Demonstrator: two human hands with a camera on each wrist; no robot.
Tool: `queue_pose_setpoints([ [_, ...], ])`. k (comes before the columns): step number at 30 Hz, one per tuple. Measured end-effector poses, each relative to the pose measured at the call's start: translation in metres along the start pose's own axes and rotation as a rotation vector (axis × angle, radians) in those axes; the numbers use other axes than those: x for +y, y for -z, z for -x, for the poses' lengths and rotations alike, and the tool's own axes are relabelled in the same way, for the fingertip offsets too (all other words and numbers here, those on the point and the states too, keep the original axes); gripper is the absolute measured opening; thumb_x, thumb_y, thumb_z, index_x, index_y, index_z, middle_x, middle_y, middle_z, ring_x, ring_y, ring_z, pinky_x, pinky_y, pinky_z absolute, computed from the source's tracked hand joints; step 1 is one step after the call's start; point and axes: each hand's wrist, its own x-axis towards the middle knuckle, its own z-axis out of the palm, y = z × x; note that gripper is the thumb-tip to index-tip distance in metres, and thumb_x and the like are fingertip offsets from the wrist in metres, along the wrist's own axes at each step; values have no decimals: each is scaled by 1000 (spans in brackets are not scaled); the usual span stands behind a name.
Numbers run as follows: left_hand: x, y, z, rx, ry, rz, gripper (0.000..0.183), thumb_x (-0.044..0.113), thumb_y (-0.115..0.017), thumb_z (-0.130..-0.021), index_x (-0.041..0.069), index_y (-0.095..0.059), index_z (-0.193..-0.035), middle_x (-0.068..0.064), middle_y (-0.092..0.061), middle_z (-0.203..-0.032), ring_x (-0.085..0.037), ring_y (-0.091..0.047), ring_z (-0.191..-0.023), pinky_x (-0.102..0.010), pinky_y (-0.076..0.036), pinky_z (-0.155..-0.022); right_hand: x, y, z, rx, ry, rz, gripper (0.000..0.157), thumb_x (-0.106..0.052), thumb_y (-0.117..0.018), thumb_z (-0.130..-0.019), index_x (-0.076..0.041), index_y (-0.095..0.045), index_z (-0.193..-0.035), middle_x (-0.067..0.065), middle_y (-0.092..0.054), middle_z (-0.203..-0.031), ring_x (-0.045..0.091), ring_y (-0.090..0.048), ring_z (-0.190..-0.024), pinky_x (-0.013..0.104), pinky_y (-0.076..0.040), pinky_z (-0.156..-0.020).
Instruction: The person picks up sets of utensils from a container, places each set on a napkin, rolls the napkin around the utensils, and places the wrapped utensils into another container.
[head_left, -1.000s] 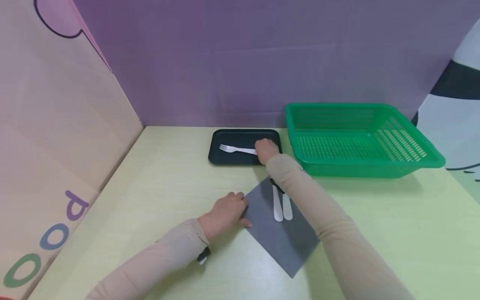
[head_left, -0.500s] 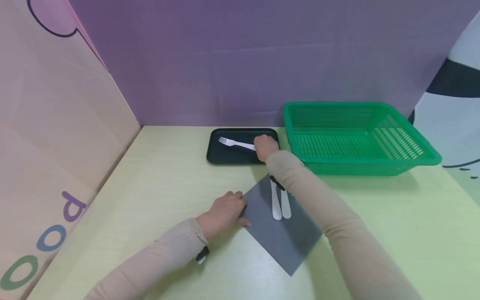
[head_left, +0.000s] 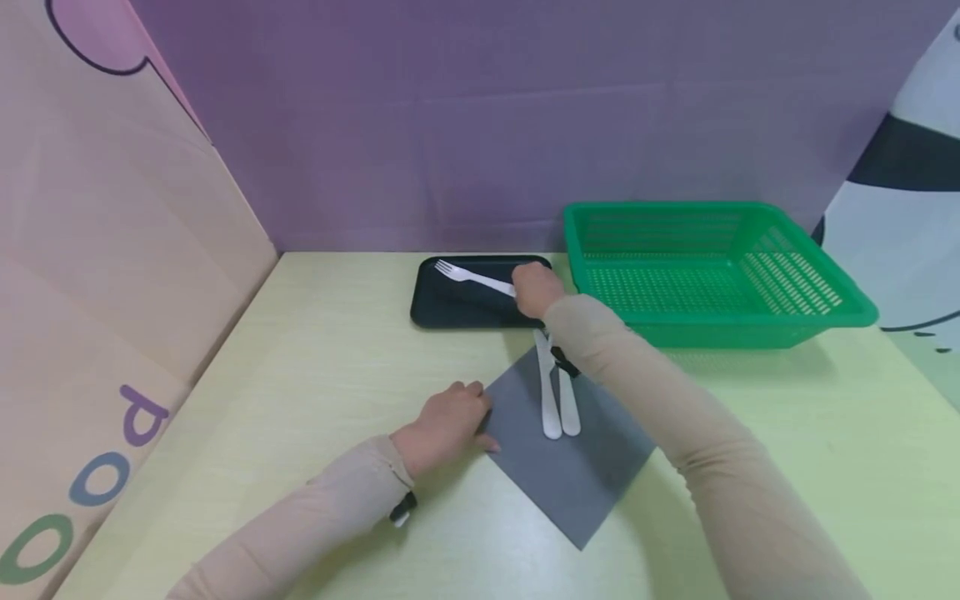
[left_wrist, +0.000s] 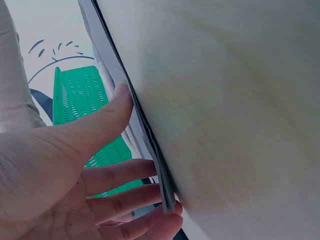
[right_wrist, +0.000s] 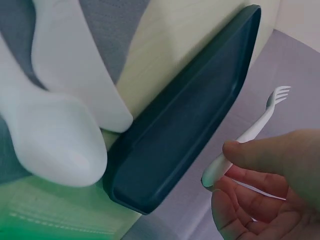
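In the head view, my right hand (head_left: 537, 289) pinches a white fork (head_left: 480, 278) by its handle over the black tray (head_left: 465, 312). The right wrist view has the fork (right_wrist: 255, 129) raised, tines pointing away, its handle end between thumb and fingers. My left hand (head_left: 448, 422) rests at the left corner of a grey napkin (head_left: 577, 483), fingers extended and thumb along the lower edge. The left wrist view shows the napkin's layered edge (left_wrist: 137, 107) against those fingers. On the napkin lie a white knife (head_left: 548, 396) and a white spoon (right_wrist: 62, 145), partly covered by the right wrist in the head view.
A green perforated basket (head_left: 750, 335) stands right of the tray, near the purple back panel (head_left: 390, 150). The pale wooden table (head_left: 337, 350) meets a printed panel (head_left: 97, 275) on the left.
The fork in my right hand has risen and tilted, its tines shifting toward the tray's back edge. My left hand has stayed at the napkin corner.
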Motion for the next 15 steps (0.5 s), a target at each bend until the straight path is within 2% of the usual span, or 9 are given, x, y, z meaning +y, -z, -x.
queue_pose_setpoints([
  [9,0,1,1,-7,-5,16,45,44,-74,-73,5,-65,-93,-5,-58,-86,-18,-52,-74,-29,-48,-60,5,10,15,18,20,-37,14,-3,-52,-89,4,-63,-94,19,-67,-98,30,-65,-90,40,-54,-79],
  [15,0,1,0,-9,-1,18,46,44,-74,-73,5,-65,-95,-5,-59,-87,-19,-53,-75,-30,-49,-61,2,14,24,11,14,-56,14,-6,-54,-90,3,-62,-97,17,-67,-97,28,-64,-88,38,-53,-79],
])
